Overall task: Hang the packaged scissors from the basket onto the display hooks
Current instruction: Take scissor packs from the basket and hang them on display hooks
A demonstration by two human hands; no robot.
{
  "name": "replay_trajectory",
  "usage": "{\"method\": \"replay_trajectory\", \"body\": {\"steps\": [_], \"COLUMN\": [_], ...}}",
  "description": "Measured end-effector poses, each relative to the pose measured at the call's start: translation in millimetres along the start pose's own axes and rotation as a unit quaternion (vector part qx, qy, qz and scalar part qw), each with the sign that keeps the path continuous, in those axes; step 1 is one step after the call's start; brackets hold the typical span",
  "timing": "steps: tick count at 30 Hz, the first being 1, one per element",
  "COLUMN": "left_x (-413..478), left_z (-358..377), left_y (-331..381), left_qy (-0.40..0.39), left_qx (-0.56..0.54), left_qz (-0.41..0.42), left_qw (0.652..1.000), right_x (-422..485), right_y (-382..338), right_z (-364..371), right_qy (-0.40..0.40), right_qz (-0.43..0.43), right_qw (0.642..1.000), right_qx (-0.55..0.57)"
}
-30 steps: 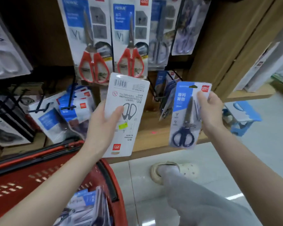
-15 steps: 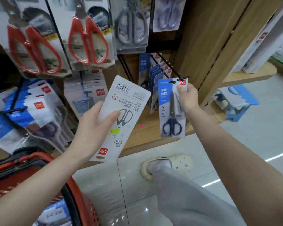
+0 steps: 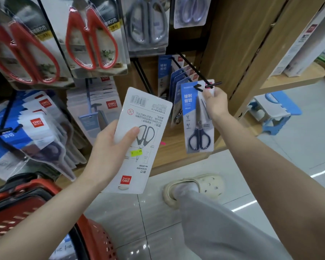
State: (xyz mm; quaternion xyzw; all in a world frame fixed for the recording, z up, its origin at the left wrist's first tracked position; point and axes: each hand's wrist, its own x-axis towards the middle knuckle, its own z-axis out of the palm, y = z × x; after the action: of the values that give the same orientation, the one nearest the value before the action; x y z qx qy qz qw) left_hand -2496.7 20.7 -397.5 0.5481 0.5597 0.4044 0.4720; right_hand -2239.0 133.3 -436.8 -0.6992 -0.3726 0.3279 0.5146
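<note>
Heads up: your right hand (image 3: 217,104) pinches the blue-card scissors pack (image 3: 197,119) by its top right corner, right at the tip of the black display hook (image 3: 213,84). I can't tell if the prong is actually through the hang hole (image 3: 198,87). Let go early and it'll probably drop to the floor (image 3: 270,166), and a tilted card could snag on the hook's end.

Your right arm reaches forward and up. Your left hand (image 3: 109,152) grips the white scissors pack (image 3: 141,139), printed back facing you with the thumb across it, and the red basket (image 3: 94,239) is below your forearm.
</note>
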Motion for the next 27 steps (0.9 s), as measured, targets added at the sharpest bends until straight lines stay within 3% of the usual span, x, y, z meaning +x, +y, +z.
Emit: {"method": "replay_trajectory", "body": {"steps": [8, 19, 24, 27], "left_x": [7, 4, -8, -17], "left_z": [-8, -5, -9, -19], "left_y": [-5, -2, 3, 3], "left_qy": [0.022, 0.002, -0.001, -0.008], "left_qx": [-0.002, -0.017, 0.032, 0.055], "left_qz": [-0.031, -0.060, 0.020, 0.073], "left_qw": [0.999, 0.998, 0.999, 0.996], "right_x": [36, 0, -79, -124], "right_y": [-8, 7, 7, -22], "right_z": [22, 26, 36, 34], "right_qy": [0.025, 0.063, -0.036, -0.179], "right_qz": [0.055, 0.055, 0.008, 0.058], "right_qw": [0.997, 0.996, 0.999, 0.982], "right_qx": [0.050, -0.042, -0.040, 0.001]}}
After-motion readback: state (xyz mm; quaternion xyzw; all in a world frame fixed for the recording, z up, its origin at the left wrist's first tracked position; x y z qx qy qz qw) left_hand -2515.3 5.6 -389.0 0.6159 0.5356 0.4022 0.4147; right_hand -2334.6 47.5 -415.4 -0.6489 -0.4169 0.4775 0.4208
